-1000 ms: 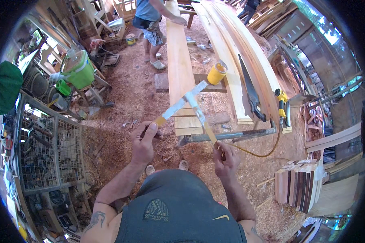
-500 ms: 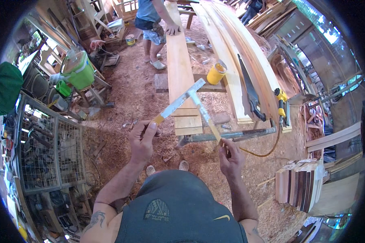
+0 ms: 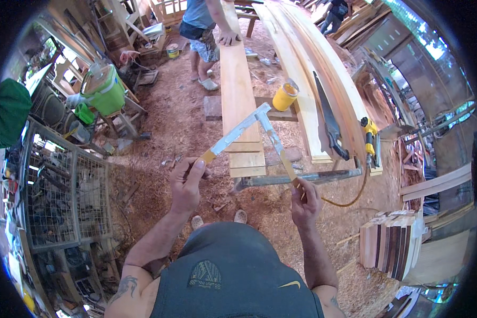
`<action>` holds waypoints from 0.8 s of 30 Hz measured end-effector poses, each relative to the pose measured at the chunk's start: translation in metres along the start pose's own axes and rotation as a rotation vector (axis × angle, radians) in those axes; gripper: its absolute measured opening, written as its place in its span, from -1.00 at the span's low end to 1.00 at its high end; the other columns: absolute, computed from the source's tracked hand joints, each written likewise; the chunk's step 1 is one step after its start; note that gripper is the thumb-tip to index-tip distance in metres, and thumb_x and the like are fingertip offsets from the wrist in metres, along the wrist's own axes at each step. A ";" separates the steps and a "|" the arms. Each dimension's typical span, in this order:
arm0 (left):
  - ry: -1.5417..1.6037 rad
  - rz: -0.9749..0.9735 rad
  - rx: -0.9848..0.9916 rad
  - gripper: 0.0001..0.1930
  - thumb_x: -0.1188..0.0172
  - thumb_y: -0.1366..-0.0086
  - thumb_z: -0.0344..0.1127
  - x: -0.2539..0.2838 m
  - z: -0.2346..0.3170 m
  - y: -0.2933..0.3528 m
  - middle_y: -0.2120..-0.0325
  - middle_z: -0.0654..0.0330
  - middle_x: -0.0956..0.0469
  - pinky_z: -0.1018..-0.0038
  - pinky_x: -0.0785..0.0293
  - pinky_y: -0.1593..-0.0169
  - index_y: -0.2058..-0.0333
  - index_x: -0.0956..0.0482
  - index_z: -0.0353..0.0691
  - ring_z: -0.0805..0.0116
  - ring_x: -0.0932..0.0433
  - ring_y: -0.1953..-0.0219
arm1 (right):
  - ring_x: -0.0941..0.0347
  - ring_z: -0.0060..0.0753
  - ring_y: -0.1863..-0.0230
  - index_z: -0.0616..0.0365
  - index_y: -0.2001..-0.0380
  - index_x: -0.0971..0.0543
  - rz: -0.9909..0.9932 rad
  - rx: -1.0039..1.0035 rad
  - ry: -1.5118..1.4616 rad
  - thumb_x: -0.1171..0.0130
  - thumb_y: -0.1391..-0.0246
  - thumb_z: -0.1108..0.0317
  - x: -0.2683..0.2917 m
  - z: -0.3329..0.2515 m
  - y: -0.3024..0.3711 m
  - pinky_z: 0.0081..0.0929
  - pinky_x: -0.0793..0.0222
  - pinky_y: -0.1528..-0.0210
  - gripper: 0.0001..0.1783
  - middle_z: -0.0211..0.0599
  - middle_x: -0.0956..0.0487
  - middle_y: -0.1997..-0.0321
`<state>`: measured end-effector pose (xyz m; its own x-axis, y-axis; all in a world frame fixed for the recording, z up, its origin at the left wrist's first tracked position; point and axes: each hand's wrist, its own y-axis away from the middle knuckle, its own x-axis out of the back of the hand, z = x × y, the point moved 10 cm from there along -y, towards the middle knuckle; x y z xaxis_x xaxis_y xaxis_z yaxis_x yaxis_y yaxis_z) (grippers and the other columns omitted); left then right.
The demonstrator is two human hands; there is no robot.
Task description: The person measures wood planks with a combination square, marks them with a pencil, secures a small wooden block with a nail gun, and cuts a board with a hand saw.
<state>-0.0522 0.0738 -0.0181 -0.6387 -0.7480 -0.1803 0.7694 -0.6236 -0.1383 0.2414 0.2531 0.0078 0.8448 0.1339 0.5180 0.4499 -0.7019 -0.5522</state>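
Pinched in my left hand (image 3: 190, 183) is a flat yellowish strip (image 3: 233, 133), its upper part coated with pale grey-white paste. My right hand (image 3: 306, 201) grips a second, thinner strip (image 3: 274, 139), likewise smeared with the paste on its far half. The tips of both strips meet in front of me, close to the far end of the left one. Below and beyond them lie long light wooden boards (image 3: 237, 90). A yellow tub (image 3: 285, 97) stands just past the strip tips.
A handsaw (image 3: 329, 119) lies on boards (image 3: 307, 79) at the right, near a yellow power tool (image 3: 369, 138) with a hose. A metal bar (image 3: 302, 177) crosses nearest me. Another person's hand (image 3: 229, 38) rests on the far boards. A green bin (image 3: 105, 93) stands left; stacked wood pieces (image 3: 391, 245) sit right.
My right hand has moved slightly right, and its strip's tip has slid along the left strip toward that strip's far end. My left hand has barely moved.
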 end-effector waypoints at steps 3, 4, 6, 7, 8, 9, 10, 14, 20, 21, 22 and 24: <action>-0.019 0.011 0.003 -0.76 -0.08 -0.49 -0.26 0.001 0.000 0.000 0.49 0.27 -0.59 0.53 -0.51 0.28 0.28 -0.60 -0.30 0.55 -0.54 0.43 | -0.48 -0.53 0.41 0.21 0.02 -0.60 -0.033 -0.083 -0.046 -0.24 -0.11 0.62 0.002 0.004 0.006 -0.58 -0.39 0.40 -0.66 -0.25 -0.61 0.26; -0.020 0.013 0.003 -0.76 -0.08 -0.49 -0.26 0.002 -0.001 0.001 0.49 0.27 -0.59 0.53 -0.51 0.28 0.28 -0.60 -0.30 0.55 -0.54 0.43 | -0.48 -0.53 0.41 0.21 0.02 -0.60 -0.035 -0.083 -0.047 -0.24 -0.11 0.62 0.001 0.006 0.006 -0.58 -0.39 0.40 -0.66 -0.25 -0.61 0.26; -0.046 -0.003 0.038 -0.79 -0.09 -0.48 -0.28 0.004 -0.008 0.001 0.46 0.29 -0.60 0.57 -0.50 0.25 0.25 -0.60 -0.29 0.58 -0.54 0.39 | -0.47 -0.53 0.41 0.19 0.01 -0.61 -0.057 -0.188 -0.032 -0.23 -0.14 0.57 -0.004 0.022 0.005 -0.59 -0.36 0.42 -0.68 -0.23 -0.62 0.25; -0.047 -0.004 0.038 -0.79 -0.09 -0.48 -0.28 0.003 -0.008 0.001 0.46 0.29 -0.60 0.57 -0.50 0.25 0.25 -0.60 -0.29 0.58 -0.54 0.39 | -0.47 -0.53 0.41 0.19 0.01 -0.61 -0.057 -0.189 -0.032 -0.23 -0.14 0.57 -0.005 0.023 0.004 -0.59 -0.36 0.42 -0.68 -0.23 -0.62 0.25; -0.030 -0.013 0.018 -0.79 -0.10 -0.48 -0.28 0.002 -0.007 0.001 0.46 0.29 -0.60 0.57 -0.50 0.25 0.25 -0.60 -0.29 0.58 -0.54 0.39 | -0.48 -0.52 0.42 0.19 0.01 -0.61 -0.060 -0.127 -0.023 -0.23 -0.15 0.55 -0.006 0.017 0.000 -0.58 -0.37 0.42 -0.69 -0.22 -0.63 0.24; -0.014 -0.021 -0.003 -0.80 -0.10 -0.48 -0.28 0.000 -0.005 0.000 0.46 0.29 -0.60 0.58 -0.50 0.25 0.25 -0.61 -0.28 0.58 -0.54 0.39 | -0.48 -0.52 0.43 0.18 0.01 -0.62 -0.063 -0.065 -0.015 -0.23 -0.16 0.54 -0.007 0.009 -0.003 -0.56 -0.38 0.42 -0.70 -0.21 -0.63 0.24; -0.014 -0.021 -0.003 -0.80 -0.10 -0.48 -0.28 0.000 -0.005 0.000 0.46 0.29 -0.60 0.58 -0.50 0.25 0.25 -0.61 -0.28 0.58 -0.54 0.39 | -0.48 -0.52 0.43 0.18 0.01 -0.62 -0.063 -0.066 -0.015 -0.23 -0.16 0.54 -0.005 0.003 -0.003 -0.56 -0.38 0.42 -0.70 -0.21 -0.63 0.24; -0.017 -0.019 -0.017 -0.80 -0.11 -0.47 -0.28 0.000 -0.003 -0.002 0.45 0.28 -0.61 0.58 -0.50 0.26 0.25 -0.60 -0.29 0.58 -0.54 0.39 | -0.56 -0.40 0.40 0.16 0.03 -0.62 -0.293 -0.063 -0.034 -0.20 -0.13 0.58 -0.028 -0.025 0.007 -0.50 -0.46 0.38 -0.68 -0.17 -0.64 0.23; -0.059 -0.006 -0.022 -0.80 -0.11 -0.47 -0.29 0.003 -0.002 -0.003 0.45 0.29 -0.62 0.58 -0.50 0.26 0.25 -0.60 -0.30 0.59 -0.54 0.40 | -0.43 -0.54 0.47 0.16 0.05 -0.62 -0.163 -0.100 -0.046 -0.23 -0.13 0.57 -0.013 -0.002 0.007 -0.57 -0.35 0.44 -0.71 -0.29 -0.61 0.32; -0.080 -0.014 -0.030 -0.80 -0.11 -0.47 -0.30 0.003 -0.001 -0.003 0.45 0.29 -0.62 0.58 -0.49 0.26 0.26 -0.60 -0.30 0.60 -0.54 0.40 | -0.35 -0.58 0.51 0.15 0.05 -0.62 -0.118 -0.189 -0.108 -0.24 -0.15 0.55 -0.009 0.006 0.001 -0.60 -0.28 0.47 -0.72 -0.33 -0.58 0.35; -0.080 -0.015 -0.029 -0.80 -0.11 -0.47 -0.30 0.002 -0.001 -0.003 0.45 0.29 -0.62 0.58 -0.49 0.26 0.26 -0.60 -0.30 0.60 -0.54 0.40 | -0.35 -0.58 0.51 0.15 0.05 -0.62 -0.118 -0.189 -0.108 -0.24 -0.15 0.55 -0.009 0.010 -0.003 -0.60 -0.28 0.47 -0.72 -0.33 -0.58 0.35; -0.065 -0.026 -0.051 -0.81 -0.11 -0.47 -0.30 0.001 0.001 -0.001 0.45 0.28 -0.62 0.59 -0.49 0.26 0.26 -0.60 -0.30 0.60 -0.54 0.39 | -0.39 -0.57 0.50 0.16 0.05 -0.61 -0.095 -0.109 -0.058 -0.23 -0.16 0.55 -0.007 0.009 -0.008 -0.58 -0.31 0.47 -0.73 -0.32 -0.59 0.33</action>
<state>-0.0538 0.0737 -0.0172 -0.6563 -0.7460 -0.1129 0.7511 -0.6318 -0.1914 0.2346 0.2647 0.0027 0.8166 0.2416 0.5241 0.4973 -0.7554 -0.4267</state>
